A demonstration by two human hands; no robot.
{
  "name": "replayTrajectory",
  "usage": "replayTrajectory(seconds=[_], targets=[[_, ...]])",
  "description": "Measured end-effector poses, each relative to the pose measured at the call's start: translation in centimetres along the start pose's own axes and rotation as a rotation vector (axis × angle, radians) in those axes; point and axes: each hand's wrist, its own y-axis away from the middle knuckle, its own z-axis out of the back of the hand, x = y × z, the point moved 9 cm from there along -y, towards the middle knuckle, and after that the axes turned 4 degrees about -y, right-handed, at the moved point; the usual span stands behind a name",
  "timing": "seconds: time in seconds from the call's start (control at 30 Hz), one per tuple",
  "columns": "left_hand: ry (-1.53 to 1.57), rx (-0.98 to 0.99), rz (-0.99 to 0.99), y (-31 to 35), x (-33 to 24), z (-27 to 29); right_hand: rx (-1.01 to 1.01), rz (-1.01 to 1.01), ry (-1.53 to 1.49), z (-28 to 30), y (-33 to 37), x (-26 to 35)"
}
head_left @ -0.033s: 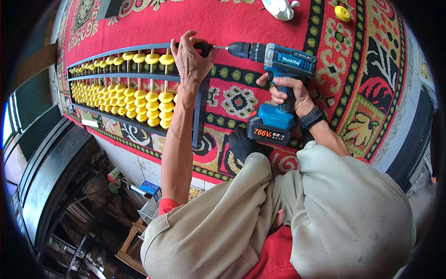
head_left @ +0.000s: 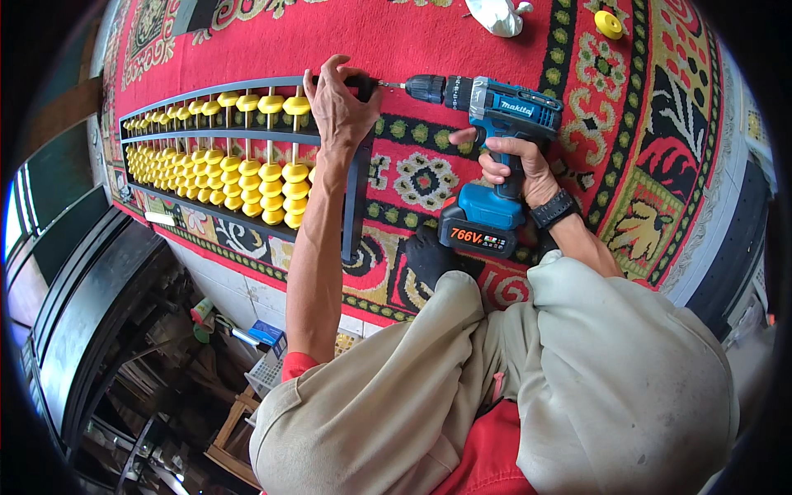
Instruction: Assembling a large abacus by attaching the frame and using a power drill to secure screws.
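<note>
A large abacus with a dark frame and yellow beads on pale rods lies on the carpet at left. My left hand is closed over its far right corner, hiding part of the frame there. My right hand grips the handle of a blue and black cordless drill, its index finger stretched out ahead of the trigger. The drill lies sideways, pointing left. Its thin bit meets the dark corner beside my left fingers; how deep the tip sits cannot be seen.
A patterned red carpet lies under everything. Farther off are a white plastic bag and a loose yellow bead. At lower left stand dark metal racks, a small blue box and a wooden frame.
My right index finger reaches slightly farther out from the drill's trigger. The left hand, drill and abacus look unmoved.
</note>
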Motion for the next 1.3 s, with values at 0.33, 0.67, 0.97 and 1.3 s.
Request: replayTrajectory(seconds=[0.33, 0.67, 0.97, 1.3], targets=[[-0.059, 0.054, -0.027, -0.2, -0.1, -0.4, 0.006, -0.031, 0.059, 0.0, -0.1, -0.3], [-0.075, 0.121, -0.114, -1.3, -0.9, -0.9, -0.002, -0.026, 0.013, 0.2, -0.1, -0.1], [-0.025, 0.204, -0.054, -1.4, -0.3, -1.8, 0.030, -0.045, -0.018, 0.7, -0.2, -0.7], [0.057, 0.253, -0.117, -1.6, -0.2, -1.8, 0.059, -0.052, -0.029, 0.8, -0.3, -0.3]])
